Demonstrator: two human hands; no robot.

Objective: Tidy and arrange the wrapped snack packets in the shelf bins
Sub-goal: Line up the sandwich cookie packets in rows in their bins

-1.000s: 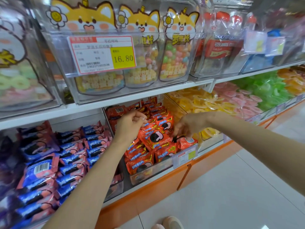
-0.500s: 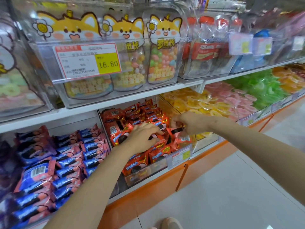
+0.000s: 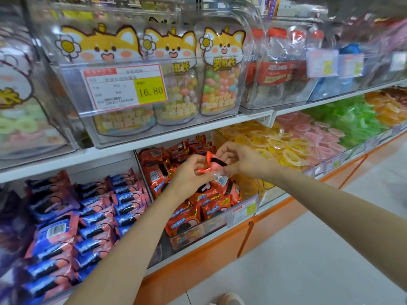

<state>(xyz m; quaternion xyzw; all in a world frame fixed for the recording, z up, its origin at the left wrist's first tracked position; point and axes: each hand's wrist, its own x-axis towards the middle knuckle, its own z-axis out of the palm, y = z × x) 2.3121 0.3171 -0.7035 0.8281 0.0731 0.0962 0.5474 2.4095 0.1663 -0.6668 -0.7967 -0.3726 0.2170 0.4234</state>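
Arms outstretched: left hand (image 3: 189, 172) and right hand (image 3: 239, 160) pinch one red-pink plastic-wrapped snack packet (image 3: 211, 165) — lying crosswise between them.

A red-bordered price label (image 3: 124, 86) marked 16.80 is fixed before cat-faced candy jars (image 3: 220, 71) on the upper shelf (image 3: 176, 135). Red-capped bottles (image 3: 277, 62) are stood beside them. A shoe tip (image 3: 229, 299) is seen on the pale floor (image 3: 308, 249).
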